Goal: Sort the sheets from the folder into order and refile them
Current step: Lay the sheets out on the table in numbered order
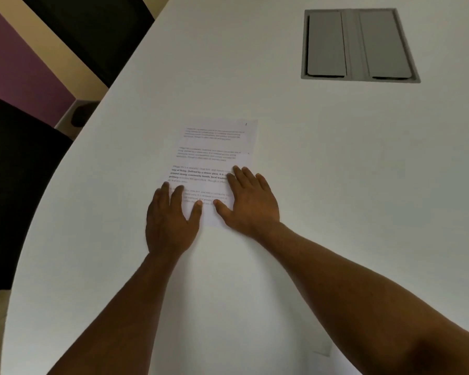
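A white table (336,185) filled most of the frame, its curved edge running from the top centre down the left side. Beyond that edge, in the upper left and along the left border, were dark chair backs (19,185) and a purple wall (14,58). Set into the table at the upper right was a grey hatch (359,44) — two flat lids side by side, both closed, so whatever lay inside could not be seen.

Near the middle of the frame lay the sheets (214,155), printed paper flat on the table, apparently a small fanned stack with a page number at the top right corner; how many there were could not be told. Both bare forearms reached up from the bottom of the frame to them.

The left hand (171,220) rested on the lower left corner of the paper, fingers straight and close together, thumb spread onto the page. The right hand (251,201) lay flat on the lower right part — fingers extended and slightly spread over the text, its thumb pointing toward the left thumb, the two tips near but apart.
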`<state>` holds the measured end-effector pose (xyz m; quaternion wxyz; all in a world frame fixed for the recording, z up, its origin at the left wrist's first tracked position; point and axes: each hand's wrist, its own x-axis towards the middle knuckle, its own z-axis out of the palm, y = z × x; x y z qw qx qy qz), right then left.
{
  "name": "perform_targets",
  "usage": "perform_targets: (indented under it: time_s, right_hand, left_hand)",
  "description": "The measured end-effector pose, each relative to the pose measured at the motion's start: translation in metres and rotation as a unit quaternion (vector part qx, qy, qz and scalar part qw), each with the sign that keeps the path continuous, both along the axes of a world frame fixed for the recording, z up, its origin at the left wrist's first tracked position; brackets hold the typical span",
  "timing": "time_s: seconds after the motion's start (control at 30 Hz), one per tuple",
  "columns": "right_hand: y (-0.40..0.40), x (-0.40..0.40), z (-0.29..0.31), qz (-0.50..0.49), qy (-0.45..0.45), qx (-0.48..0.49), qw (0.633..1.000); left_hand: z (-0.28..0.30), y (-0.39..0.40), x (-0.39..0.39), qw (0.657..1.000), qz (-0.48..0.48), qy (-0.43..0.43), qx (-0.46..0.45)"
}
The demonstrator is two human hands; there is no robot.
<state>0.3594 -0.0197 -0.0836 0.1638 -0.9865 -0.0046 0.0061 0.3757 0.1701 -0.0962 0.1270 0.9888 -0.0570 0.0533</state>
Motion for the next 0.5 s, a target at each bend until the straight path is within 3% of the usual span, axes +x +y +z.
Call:
perform_targets:
  time_s: [0.2, 0.5]
  right_hand:
    - [0.008, 0.035, -0.003, 0.045, 0.043, -0.059, 0.996]
    - [0.025, 0.074, -0.006, 0.049, 0.026, -0.073, 0.996]
  left_hand:
    - [-0.005, 0.010, 0.027, 0.998, 0.020, 0.013, 0.052]
    - [-0.007, 0.026, 0.067, 0.996, 0.040, 0.032, 0.073]
